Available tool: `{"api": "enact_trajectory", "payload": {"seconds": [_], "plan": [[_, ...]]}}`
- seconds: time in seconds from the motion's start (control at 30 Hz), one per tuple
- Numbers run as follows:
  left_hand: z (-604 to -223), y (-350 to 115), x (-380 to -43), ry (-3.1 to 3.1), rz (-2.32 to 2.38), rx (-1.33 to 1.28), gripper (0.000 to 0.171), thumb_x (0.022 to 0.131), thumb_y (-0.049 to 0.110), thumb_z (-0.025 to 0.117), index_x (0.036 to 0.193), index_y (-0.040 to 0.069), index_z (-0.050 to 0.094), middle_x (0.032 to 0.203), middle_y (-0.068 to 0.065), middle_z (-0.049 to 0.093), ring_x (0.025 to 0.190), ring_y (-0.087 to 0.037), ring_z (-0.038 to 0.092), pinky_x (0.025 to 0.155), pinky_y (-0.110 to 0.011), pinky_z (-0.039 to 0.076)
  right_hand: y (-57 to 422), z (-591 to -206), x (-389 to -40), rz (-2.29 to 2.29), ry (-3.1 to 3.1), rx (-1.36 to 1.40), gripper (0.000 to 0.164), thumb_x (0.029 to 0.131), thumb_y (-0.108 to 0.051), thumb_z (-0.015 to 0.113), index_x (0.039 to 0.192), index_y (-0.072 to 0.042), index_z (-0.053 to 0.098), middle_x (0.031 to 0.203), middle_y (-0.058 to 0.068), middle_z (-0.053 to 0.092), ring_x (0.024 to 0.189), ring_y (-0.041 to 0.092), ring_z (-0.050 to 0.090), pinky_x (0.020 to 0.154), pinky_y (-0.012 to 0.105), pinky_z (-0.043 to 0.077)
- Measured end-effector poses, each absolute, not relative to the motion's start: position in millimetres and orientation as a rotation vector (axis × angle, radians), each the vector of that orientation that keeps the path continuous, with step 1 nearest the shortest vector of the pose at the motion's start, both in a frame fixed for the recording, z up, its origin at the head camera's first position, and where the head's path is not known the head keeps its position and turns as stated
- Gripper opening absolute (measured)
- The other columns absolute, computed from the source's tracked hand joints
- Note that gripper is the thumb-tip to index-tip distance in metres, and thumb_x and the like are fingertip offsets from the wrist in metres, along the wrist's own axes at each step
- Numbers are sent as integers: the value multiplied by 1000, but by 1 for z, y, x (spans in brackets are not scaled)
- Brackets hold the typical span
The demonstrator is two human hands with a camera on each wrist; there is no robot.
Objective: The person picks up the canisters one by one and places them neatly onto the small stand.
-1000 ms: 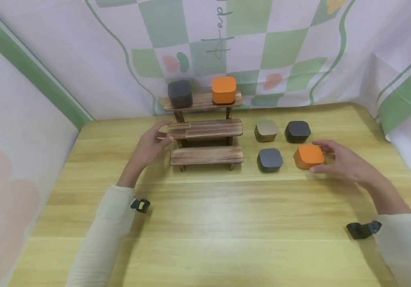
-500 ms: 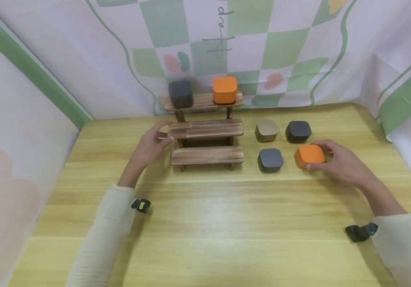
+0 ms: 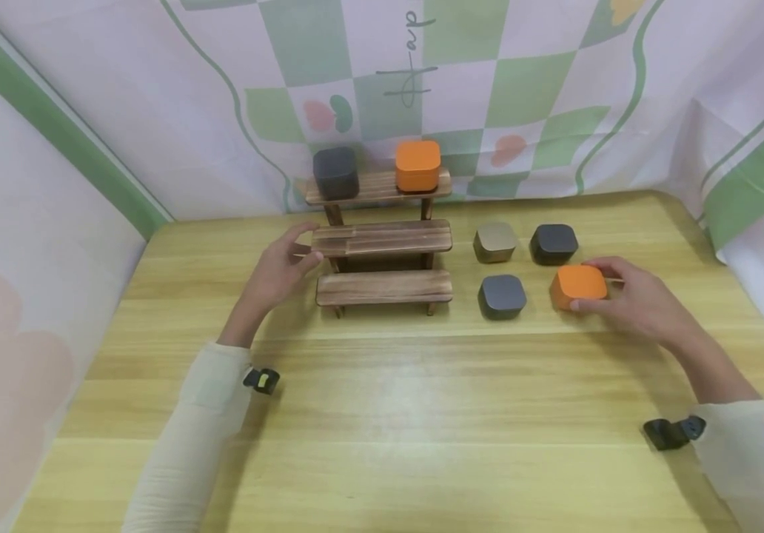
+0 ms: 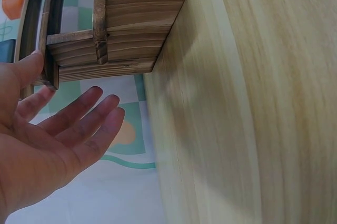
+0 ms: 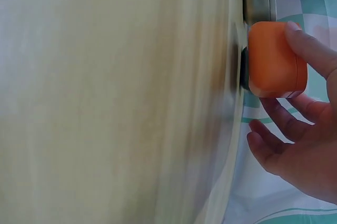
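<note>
My right hand (image 3: 645,300) grips a small orange rounded-square box (image 3: 580,286), thumb on its near side and a finger behind. In the right wrist view a lid seam runs round the orange box (image 5: 276,58), which appears slightly off the table. My left hand (image 3: 277,270) holds the left end of the middle board of a three-tier wooden display stand (image 3: 389,238), between thumb and forefinger; its other fingers stay extended in the left wrist view. On the top tier sit a dark box (image 3: 336,175) and another orange box (image 3: 418,166).
Right of the stand, a gold box (image 3: 494,243), a black box (image 3: 554,244) and a grey box (image 3: 502,297) stand on the wooden table (image 3: 409,414). A checked green-and-white curtain (image 3: 528,96) hangs behind the table. Cameras are worn on both wrists.
My right hand has closed its fingers and thumb on the orange box, which has shifted slightly right and up in the view. My left hand has stayed at the stand.
</note>
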State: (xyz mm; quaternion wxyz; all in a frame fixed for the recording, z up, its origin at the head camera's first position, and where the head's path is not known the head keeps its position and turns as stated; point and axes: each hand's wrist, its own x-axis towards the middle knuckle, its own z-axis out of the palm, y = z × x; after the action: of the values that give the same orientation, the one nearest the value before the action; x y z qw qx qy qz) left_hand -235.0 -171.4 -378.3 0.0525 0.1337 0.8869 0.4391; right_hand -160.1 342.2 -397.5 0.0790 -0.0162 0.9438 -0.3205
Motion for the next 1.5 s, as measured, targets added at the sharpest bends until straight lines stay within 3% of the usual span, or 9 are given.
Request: {"api": "enact_trajectory", "payload": {"seconds": [0.33,0.97,1.5], "plan": [[-379,-173,-235,2680,1349,414,56,102,22,61,153,14,39,138,-25,53,114,-41,61,89,-52,55,335,-393,-156,-1025,2833,-76,78,89,-35,79,141,9,40,139,35,44,126,58,38,98,73,33],[-381,-173,-237,2656,1390,422,55,101,20,62,152,15,42,147,-22,46,116,-41,59,88,-50,55,320,-378,-149,-1056,2868,-121,73,86,-34,81,138,3,44,139,29,46,127,57,36,97,74,31],[-378,-174,-237,2738,1296,478,56,101,23,63,152,14,41,138,-25,54,110,-41,63,90,-52,54,302,-370,-146,-1037,2914,-190,74,85,-31,82,138,4,44,139,29,47,127,56,37,97,73,32]]}}
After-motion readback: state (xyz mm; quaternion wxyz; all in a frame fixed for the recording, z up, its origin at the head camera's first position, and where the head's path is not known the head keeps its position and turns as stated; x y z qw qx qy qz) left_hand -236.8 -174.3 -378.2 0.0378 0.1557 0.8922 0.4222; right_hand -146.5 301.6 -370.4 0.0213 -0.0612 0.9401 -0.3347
